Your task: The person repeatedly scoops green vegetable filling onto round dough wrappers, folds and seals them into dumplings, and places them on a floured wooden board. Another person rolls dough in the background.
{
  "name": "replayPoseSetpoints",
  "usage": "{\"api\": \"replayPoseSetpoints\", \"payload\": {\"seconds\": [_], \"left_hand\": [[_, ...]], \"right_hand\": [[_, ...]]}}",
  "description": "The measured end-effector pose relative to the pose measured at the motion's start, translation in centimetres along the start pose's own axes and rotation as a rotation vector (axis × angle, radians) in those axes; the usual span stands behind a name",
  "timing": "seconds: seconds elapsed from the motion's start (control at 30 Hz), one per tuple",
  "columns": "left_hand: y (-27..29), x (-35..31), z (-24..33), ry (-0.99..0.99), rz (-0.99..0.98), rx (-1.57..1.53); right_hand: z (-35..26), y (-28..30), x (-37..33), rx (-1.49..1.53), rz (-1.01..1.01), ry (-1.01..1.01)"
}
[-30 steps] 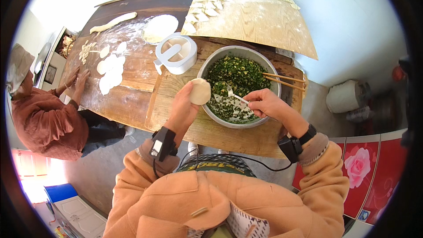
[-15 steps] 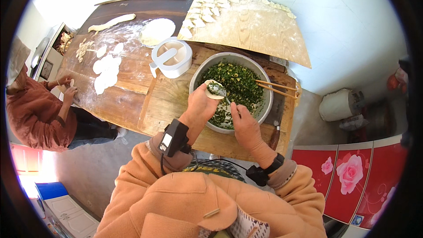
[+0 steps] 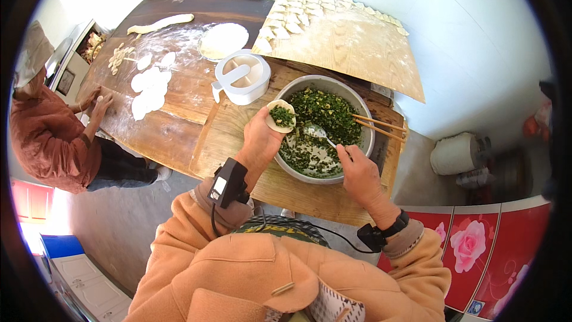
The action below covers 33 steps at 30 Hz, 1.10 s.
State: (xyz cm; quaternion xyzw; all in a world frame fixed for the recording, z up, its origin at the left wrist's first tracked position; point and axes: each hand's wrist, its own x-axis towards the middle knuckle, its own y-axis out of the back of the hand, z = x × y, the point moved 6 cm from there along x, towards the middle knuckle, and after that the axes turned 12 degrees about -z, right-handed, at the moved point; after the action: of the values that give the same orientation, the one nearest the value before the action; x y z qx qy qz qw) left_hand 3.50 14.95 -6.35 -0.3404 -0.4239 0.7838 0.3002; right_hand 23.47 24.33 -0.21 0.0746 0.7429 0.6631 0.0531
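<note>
My left hand (image 3: 260,137) holds a round dumpling wrapper (image 3: 273,124) on its fingers, over the left rim of a large metal bowl (image 3: 364,154). A mound of green chopped filling (image 3: 282,116) lies on the wrapper. In my right hand (image 3: 361,176) is the handle of a metal spoon (image 3: 316,132), its head resting in the bowl's filling (image 3: 328,110). My fingers are closed round the handle. Part of the bowl's bottom shows through near its front.
Chopsticks (image 3: 381,127) lean over the bowl's right rim. A white lidded container (image 3: 243,77) stands behind-left. Folded dumplings (image 3: 295,12) cover part of a floured board (image 3: 357,48). Wrappers (image 3: 149,92), a dough roll (image 3: 161,24) and flour (image 3: 225,39) lie left, near another person (image 3: 56,134).
The spoon has moved off the wrapper down into the bowl, leaving filling on the wrapper. My right hand has shifted right; the other person's hands have lowered to the table.
</note>
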Motion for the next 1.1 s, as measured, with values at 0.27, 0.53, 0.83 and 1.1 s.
{"api": "replayPoseSetpoints", "payload": {"seconds": [0.27, 0.53, 0.83, 1.1], "left_hand": [[-0.7, -0.8, -0.3, 0.116, -0.059, 0.020], [-2.1, -2.3, -2.6, 0.315, -0.252, 0.109], [-4.3, -4.3, -2.0, 0.258, -0.432, 0.354], [-3.3, -4.0, -1.6, 0.196, -0.356, 0.448]], "right_hand": [[0.1, -0.8, 2.9, -0.012, -0.058, 0.018], [-3.8, 4.5, 5.6, 0.277, 0.349, 0.302], [-0.5, 3.1, 7.9, 0.995, 0.228, 0.002], [-1.0, 2.7, 8.0, 0.962, 0.356, -0.005]]}}
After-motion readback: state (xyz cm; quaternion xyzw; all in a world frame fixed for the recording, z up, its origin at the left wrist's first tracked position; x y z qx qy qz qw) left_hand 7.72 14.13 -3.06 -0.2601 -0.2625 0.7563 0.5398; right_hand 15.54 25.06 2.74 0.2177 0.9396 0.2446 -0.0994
